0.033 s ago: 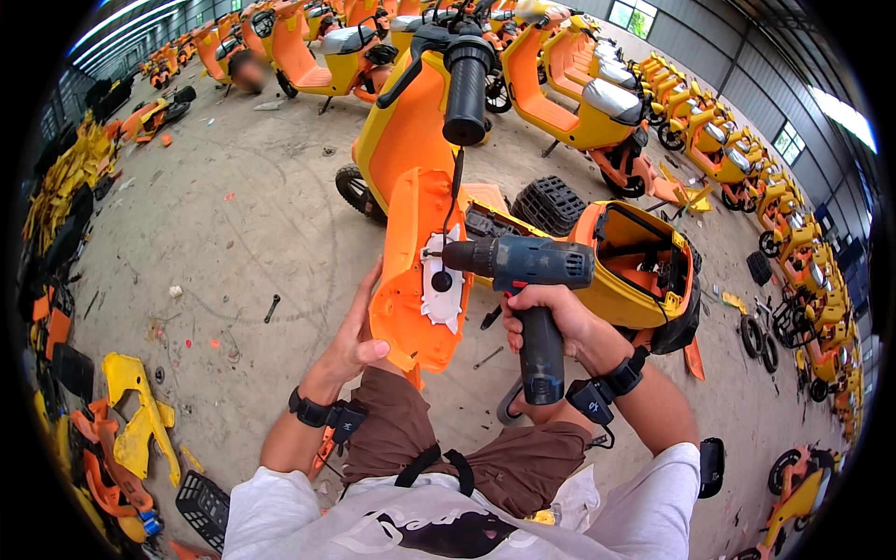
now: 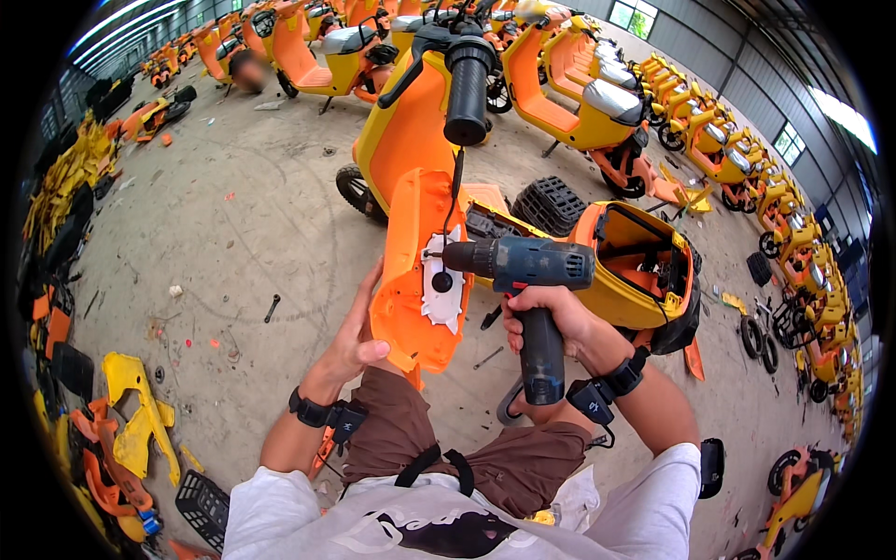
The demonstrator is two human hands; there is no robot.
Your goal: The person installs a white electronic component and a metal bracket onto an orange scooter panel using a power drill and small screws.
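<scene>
My right hand (image 2: 557,319) is wrapped round the grip of a dark blue and black cordless drill (image 2: 537,261). The drill lies level, its tip pointing left at a white bracket (image 2: 444,306) with a round black part on it. That bracket sits inside an orange plastic scooter panel (image 2: 401,303), and a black cable runs from it up toward the handlebar grip (image 2: 467,93). On the panel's left edge, my left hand (image 2: 359,329) grips it with the thumb in front and the fingers partly hidden behind. The panel stands in front of an orange and yellow scooter (image 2: 397,149).
The scooter's open rear body (image 2: 644,252) is right of the drill, with a black crate (image 2: 551,203) beyond. Loose yellow panels (image 2: 131,401) and a black basket (image 2: 203,509) lie at the left. Parked scooters (image 2: 579,112) line the back and right. A small tool (image 2: 272,308) lies on the floor.
</scene>
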